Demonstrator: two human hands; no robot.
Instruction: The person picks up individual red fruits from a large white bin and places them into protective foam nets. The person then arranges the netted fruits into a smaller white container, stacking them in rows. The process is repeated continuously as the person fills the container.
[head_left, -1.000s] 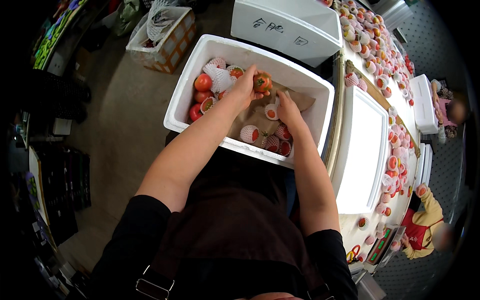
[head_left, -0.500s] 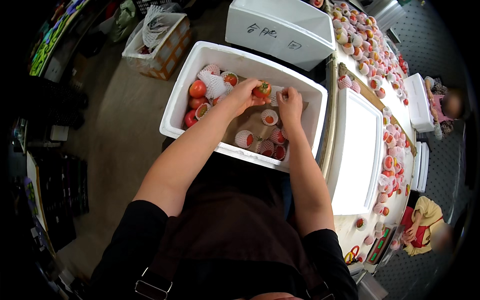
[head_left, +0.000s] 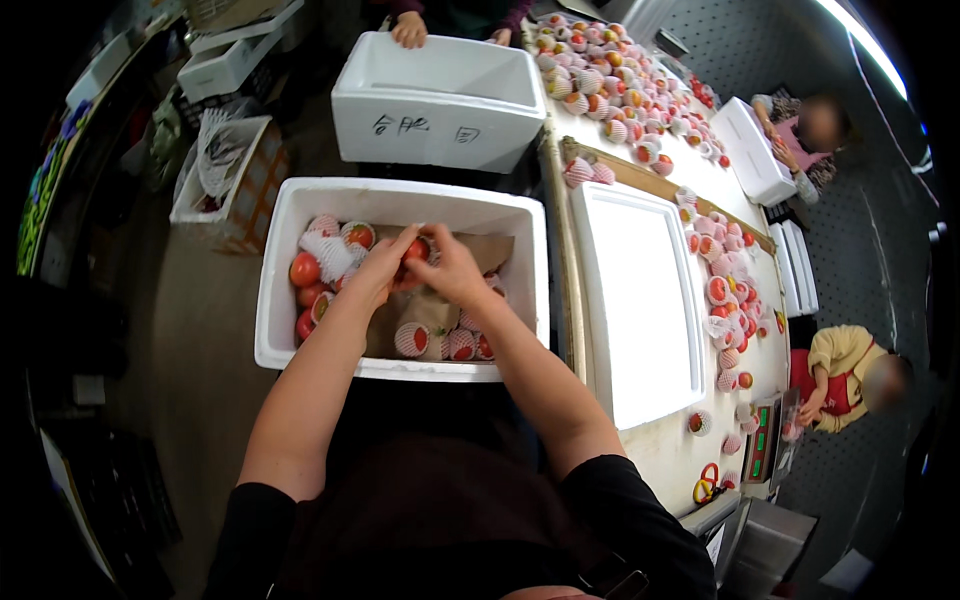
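A red tomato (head_left: 416,250) is held over the foam box (head_left: 404,371) by my left hand (head_left: 380,268), its fingers wrapped round the fruit. From the other side my right hand (head_left: 458,274) closes on the same tomato; its fingertips are partly hidden. Bare tomatoes (head_left: 305,269) and white foam net sleeves (head_left: 325,248) lie at the left of the box. Below my hands, a tomato in a net sleeve (head_left: 411,339) rests on brown paper (head_left: 490,250), with several more sleeved ones beside it.
Another white foam box (head_left: 435,140) stands beyond mine, a person's hand (head_left: 409,30) on its rim. At right, a table holds a foam lid (head_left: 645,300), many sleeved tomatoes (head_left: 640,95), a scale (head_left: 762,440) and scissors (head_left: 706,484). Two people work across it.
My right hand has moved over to the tomato in my left hand; before, it pinched a foam net sleeve apart from it. The view has shifted, and a person's hands now show at the far box.
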